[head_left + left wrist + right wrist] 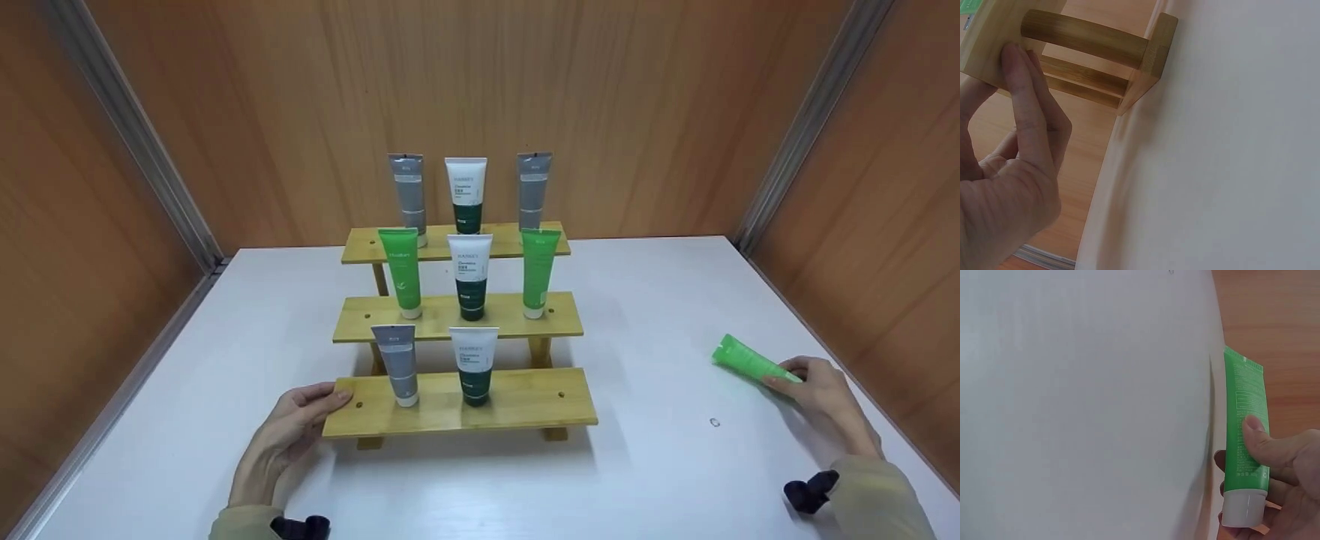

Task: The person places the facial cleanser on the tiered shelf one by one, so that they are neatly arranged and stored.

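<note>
At the right of the table my right hand [825,394] grips a green tube [750,360] near its cap end. In the right wrist view the thumb lies across the printed green tube [1246,410], its white cap toward the palm. My left hand [292,420] pinches the left end of the lowest shelf [517,397] of a three-step wooden stand, thumb on top and fingers underneath. On that shelf a grey tube [397,364] and a white-and-dark-green tube [475,367] stand on their caps, left and middle.
The middle shelf [499,322] bears two green tubes with a white-and-dark-green one between. On the top shelf [442,249] two grey tubes flank another white-and-dark-green tube. A small ring mark [715,422] shows on the white table [660,322]. Wooden panels [480,90] enclose the back and sides.
</note>
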The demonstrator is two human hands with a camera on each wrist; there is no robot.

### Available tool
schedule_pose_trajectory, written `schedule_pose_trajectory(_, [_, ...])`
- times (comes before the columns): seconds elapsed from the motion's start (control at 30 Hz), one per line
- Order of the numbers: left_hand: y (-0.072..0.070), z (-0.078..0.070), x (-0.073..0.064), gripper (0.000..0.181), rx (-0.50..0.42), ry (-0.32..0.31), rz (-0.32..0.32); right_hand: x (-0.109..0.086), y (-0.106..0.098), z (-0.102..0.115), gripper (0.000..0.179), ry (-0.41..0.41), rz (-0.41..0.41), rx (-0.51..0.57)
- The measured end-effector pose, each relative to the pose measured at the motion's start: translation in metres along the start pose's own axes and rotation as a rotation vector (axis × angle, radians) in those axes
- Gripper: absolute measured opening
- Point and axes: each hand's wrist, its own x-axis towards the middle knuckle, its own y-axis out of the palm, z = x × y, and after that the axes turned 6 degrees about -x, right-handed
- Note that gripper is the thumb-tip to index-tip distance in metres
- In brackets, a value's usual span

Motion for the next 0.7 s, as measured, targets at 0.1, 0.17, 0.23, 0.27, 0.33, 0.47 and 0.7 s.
schedule_pose_trajectory(0.1, [0.000,0.000,0.000,0.053,-0.012,-0.002,-0.007,0.000,0.001,0.002,0.061,-0.028,-0.016,0.006])
schedule_pose_trajectory(0.17, [-0.001,0.000,0.000,0.049,-0.015,0.001,0.002,0.000,0.001,0.005,0.061,-0.041,-0.020,0.021])
schedule_pose_trajectory(0.23, [-0.002,0.000,0.000,0.046,-0.022,0.004,0.012,0.000,0.001,0.008,0.061,-0.052,-0.026,0.033])
schedule_pose_trajectory(0.27, [-0.002,0.000,0.000,0.046,-0.024,0.004,0.017,0.001,0.001,0.010,0.061,-0.056,-0.030,0.040])
schedule_pose_trajectory(0.33, [-0.002,0.000,-0.001,0.047,-0.026,0.005,0.028,0.001,0.002,0.013,0.060,-0.072,-0.048,0.048])
schedule_pose_trajectory(0.47, [-0.002,0.000,-0.001,0.050,-0.028,0.008,0.030,0.002,0.003,0.020,0.056,-0.103,-0.107,0.045])
schedule_pose_trajectory(0.7, [-0.001,0.000,-0.002,0.057,-0.012,0.000,0.010,-0.001,0.001,0.036,0.055,-0.105,-0.125,0.095])
